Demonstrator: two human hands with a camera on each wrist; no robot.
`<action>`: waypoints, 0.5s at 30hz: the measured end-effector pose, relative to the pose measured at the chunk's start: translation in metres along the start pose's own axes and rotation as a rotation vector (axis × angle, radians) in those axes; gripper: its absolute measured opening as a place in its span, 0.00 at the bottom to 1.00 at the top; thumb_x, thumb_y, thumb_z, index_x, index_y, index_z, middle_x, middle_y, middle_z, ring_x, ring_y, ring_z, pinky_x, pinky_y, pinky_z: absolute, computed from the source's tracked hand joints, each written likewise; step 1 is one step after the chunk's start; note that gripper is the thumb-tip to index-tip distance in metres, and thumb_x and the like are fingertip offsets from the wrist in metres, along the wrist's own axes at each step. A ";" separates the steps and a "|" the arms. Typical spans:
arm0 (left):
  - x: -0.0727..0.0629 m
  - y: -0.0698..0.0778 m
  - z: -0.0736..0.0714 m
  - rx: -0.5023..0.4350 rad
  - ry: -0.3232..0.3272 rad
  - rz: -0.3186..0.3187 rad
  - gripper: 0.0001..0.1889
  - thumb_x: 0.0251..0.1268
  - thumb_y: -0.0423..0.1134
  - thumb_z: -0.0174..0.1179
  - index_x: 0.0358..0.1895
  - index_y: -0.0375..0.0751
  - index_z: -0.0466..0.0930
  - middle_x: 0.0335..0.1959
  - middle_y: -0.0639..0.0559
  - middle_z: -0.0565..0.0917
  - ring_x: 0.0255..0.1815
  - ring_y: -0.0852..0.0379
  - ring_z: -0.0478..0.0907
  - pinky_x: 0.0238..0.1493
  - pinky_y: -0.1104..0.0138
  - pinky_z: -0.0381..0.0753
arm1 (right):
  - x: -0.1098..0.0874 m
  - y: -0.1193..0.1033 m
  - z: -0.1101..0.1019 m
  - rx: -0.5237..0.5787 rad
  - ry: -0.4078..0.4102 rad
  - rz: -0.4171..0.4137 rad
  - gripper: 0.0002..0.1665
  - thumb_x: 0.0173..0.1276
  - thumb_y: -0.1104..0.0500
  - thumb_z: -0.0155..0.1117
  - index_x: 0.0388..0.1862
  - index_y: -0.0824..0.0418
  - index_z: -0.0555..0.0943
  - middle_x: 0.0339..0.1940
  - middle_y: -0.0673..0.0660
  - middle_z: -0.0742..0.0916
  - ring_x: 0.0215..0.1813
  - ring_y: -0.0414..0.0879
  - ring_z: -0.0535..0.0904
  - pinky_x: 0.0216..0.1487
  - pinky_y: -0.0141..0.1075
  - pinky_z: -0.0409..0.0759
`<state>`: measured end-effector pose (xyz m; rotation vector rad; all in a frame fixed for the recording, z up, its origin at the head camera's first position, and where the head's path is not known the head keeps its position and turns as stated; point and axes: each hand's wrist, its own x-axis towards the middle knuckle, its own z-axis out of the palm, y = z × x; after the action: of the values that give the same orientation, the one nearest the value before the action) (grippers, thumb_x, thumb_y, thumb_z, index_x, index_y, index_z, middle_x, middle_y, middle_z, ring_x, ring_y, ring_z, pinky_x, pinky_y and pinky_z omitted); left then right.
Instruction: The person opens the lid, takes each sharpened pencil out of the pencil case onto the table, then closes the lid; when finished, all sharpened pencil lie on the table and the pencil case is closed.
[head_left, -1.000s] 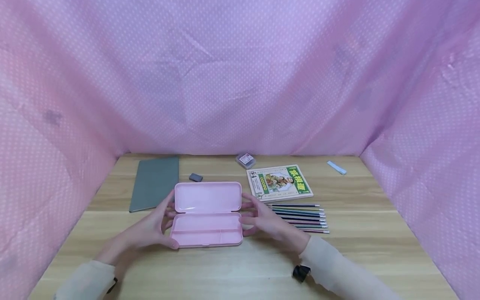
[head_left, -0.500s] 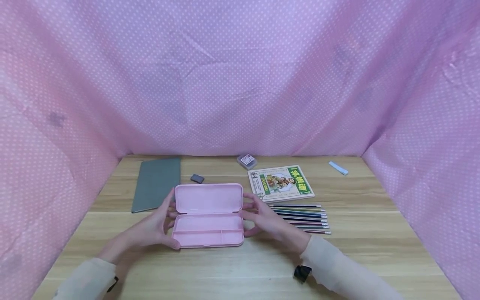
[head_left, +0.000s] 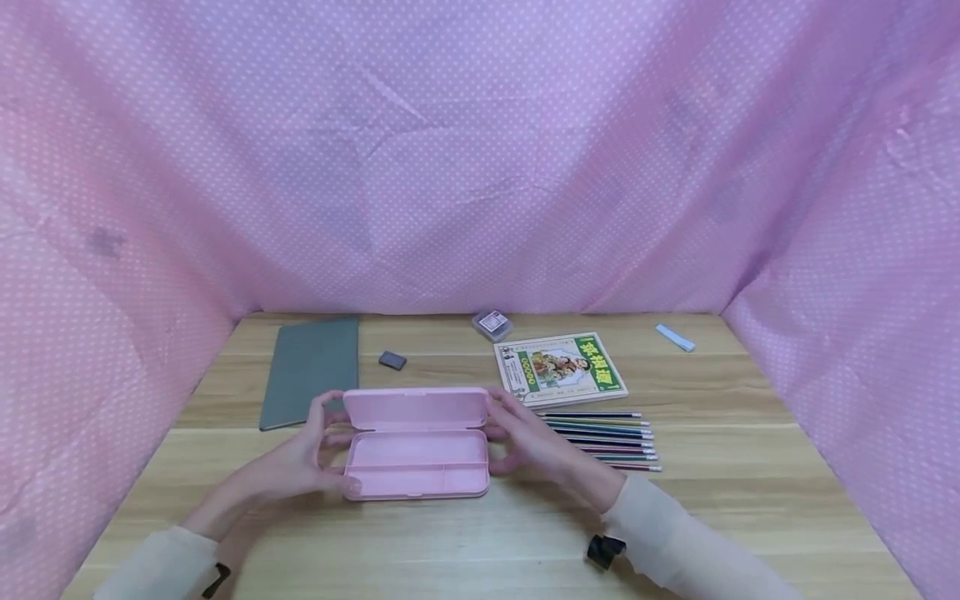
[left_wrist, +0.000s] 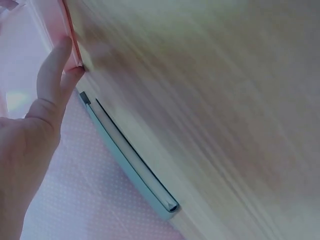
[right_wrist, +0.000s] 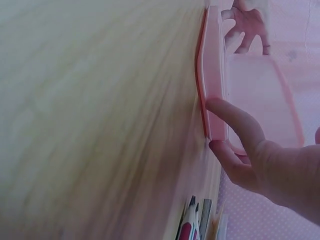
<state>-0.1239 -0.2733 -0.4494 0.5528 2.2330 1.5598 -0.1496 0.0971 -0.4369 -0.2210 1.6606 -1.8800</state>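
Observation:
An uncovered pink pencil case [head_left: 416, 450] stands mid-table, with a divided tray in front and its hinged lid [head_left: 416, 408] tilted forward over the back. At the case's left end, my left hand [head_left: 300, 462] grips it, thumb on the front corner and index finger at the lid's upper corner. My right hand [head_left: 536, 442] holds the opposite end, fingertips along the lid's edge and the side. In the right wrist view, two digits of the right hand [right_wrist: 280, 165] touch the case's outer wall [right_wrist: 212, 75]. Some fingers are hidden behind the case.
Several pencils [head_left: 607, 437] lie right of the right hand, below a picture-covered book [head_left: 562, 367]. A grey-green notebook [head_left: 315, 367] lies behind the left hand. Behind the case are a dark eraser [head_left: 392, 360] and a small clear box [head_left: 492, 325]. A light-blue strip [head_left: 675, 337] lies far right.
The lid has tipped forward from leaning back, its upper edge now lower and nearer. The left index finger and right fingers have moved with it. The tray stays in about the same place.

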 end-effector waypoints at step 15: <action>0.001 0.005 -0.005 0.194 -0.028 -0.075 0.18 0.73 0.48 0.62 0.61 0.49 0.75 0.69 0.43 0.69 0.73 0.35 0.63 0.71 0.43 0.69 | 0.002 0.007 -0.008 -0.430 -0.020 -0.031 0.40 0.69 0.52 0.71 0.75 0.65 0.69 0.71 0.62 0.75 0.70 0.57 0.72 0.65 0.48 0.80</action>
<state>-0.1269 -0.2748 -0.4427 0.5338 2.3703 1.2999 -0.1533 0.1029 -0.4457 -0.4399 2.0417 -1.5142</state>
